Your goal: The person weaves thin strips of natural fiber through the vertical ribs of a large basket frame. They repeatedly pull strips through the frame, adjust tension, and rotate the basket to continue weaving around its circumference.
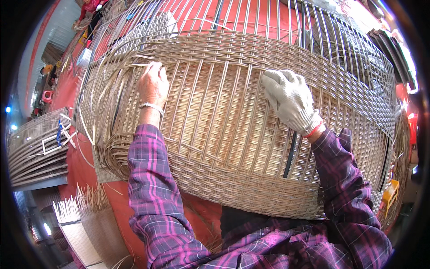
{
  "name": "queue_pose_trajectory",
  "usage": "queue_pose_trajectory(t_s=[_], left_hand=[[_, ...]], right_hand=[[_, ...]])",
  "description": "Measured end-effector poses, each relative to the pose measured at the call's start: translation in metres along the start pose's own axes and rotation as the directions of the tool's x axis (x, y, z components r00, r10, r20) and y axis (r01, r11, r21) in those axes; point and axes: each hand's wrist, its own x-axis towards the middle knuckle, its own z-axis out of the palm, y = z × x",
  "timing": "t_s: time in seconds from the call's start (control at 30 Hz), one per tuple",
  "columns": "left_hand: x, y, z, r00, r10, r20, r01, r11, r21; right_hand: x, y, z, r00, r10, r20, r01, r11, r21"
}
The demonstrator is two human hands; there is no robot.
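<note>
A large brown wicker frame [251, 190] lies across in front of me, its strands woven over upright rods, with a bare stretch of rods between two woven bands. My left hand [153, 85], bare with a pale bracelet, pinches a wicker strand [140, 65] at the lower edge of the upper woven band [224, 48]. My right hand [289, 96], in a white knit glove, is closed against the same edge farther right; its fingertips are turned away, hiding what they grip. A bundle of loose strands [117, 154] coils at the left of the weaving.
Unwoven rods [257, 18] stick up along the far side. Left stand a rod frame [38, 145] and partly woven panels [96, 224] with loose ends. A red stool [47, 96] stands farther off on the red floor. A yellow object [391, 193] is at right; a person sits at far left.
</note>
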Motion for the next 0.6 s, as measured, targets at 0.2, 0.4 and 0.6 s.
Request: queue_pose_trajectory(t_s=[0.2, 0.4, 0.6], left_hand=[[0.013, -0.003, 0.027, 0.999, 0.042, 0.02, -0.042, 0.999, 0.008], [0.007, 0.015, -0.008, 0.993, 0.109, -0.035, -0.107, 0.993, 0.049], [0.002, 0.075, 0.003, 0.956, 0.293, 0.011, -0.292, 0.956, -0.04]], right_hand=[[0.001, 0.0, 0.0, 1.0, 0.002, -0.014, -0.002, 1.0, -0.005], [-0.002, -0.002, -0.001, 0.986, 0.082, 0.146, -0.082, 0.997, -0.008], [-0.002, -0.003, 0.002, 0.994, 0.068, 0.087, -0.068, 0.998, -0.003]])
